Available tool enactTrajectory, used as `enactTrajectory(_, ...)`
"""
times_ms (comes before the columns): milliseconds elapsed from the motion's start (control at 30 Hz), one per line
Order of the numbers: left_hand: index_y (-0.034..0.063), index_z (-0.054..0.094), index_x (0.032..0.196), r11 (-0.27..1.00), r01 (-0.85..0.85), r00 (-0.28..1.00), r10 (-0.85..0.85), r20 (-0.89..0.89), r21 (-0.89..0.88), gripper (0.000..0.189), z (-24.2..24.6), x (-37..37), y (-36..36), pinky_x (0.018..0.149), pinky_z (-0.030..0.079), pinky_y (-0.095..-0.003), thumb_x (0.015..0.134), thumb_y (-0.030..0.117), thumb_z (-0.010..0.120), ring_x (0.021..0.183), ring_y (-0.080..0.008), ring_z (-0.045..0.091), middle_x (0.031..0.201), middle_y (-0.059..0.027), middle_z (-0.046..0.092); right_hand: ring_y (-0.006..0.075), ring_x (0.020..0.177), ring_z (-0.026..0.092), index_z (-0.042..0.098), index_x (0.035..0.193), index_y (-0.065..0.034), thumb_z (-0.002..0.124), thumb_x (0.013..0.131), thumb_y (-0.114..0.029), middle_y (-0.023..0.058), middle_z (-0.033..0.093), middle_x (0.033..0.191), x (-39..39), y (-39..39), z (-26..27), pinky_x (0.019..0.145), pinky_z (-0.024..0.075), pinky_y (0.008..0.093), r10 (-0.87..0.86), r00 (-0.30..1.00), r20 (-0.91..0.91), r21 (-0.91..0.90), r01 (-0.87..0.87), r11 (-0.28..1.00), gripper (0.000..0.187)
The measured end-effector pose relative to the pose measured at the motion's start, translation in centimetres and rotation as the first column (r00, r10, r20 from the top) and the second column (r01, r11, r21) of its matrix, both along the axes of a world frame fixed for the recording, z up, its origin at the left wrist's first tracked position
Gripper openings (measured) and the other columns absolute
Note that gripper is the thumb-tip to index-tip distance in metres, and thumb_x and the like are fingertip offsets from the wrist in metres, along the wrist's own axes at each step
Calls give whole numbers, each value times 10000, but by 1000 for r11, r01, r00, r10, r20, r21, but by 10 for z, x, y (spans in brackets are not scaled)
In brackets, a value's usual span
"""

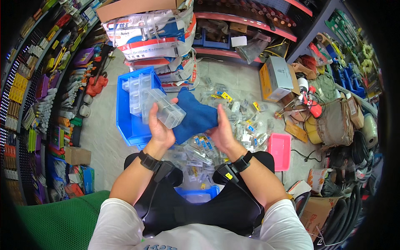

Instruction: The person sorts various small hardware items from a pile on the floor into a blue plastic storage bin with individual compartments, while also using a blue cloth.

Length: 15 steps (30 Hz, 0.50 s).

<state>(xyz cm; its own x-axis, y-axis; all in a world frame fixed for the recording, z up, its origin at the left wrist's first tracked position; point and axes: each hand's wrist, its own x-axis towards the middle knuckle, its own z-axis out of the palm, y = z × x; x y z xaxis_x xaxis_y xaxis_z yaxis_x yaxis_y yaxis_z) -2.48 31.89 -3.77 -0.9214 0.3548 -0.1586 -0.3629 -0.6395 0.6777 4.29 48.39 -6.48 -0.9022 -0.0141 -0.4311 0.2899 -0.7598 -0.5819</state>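
My left hand (161, 128) grips a clear plastic box (168, 112) by its side, tilted above the right edge of a blue plastic bin (123, 125). More clear compartment boxes (136, 93) are stacked inside that bin. A dark blue cloth (198, 115) spans the space between my hands, partly behind the box. At the cloth's right end, my right hand (222, 134) holds it between thumb and fingers; the fingertips are hidden by the cloth. Under and beyond the cloth, many small clear packs (247, 128) with blue or yellow labels lie scattered on the floor.
Stacked sacks of drilling screws (156, 47) stand beyond the bin. To the right are a pink tray (279, 153), a grey and yellow carton (276, 79) and a burlap-like bundle (334, 122). Stocked shelves line the left. Another blue bin (214, 190) sits between my legs.
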Motion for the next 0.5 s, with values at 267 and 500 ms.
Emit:
enactTrajectory(267,72,484,1131,999,13,999,-15,31,47,574,2,-2,4,819,432,-352,783,526,524,949,-196,521,1082,-78,542,154,817,586,522,1045,-56,614,820,-239,50,607,935,-4,3,6,746,470,307,-103,982,-157,68,115,991,304)
enactTrajectory(500,58,486,1145,971,212,970,-223,100,109,576,-9,0,2,780,442,-362,790,508,529,898,-193,545,969,-47,558,171,944,551,502,1101,-34,597,829,-306,57,574,1040,-11,0,9,835,443,341,-195,970,-144,-81,185,979,396)
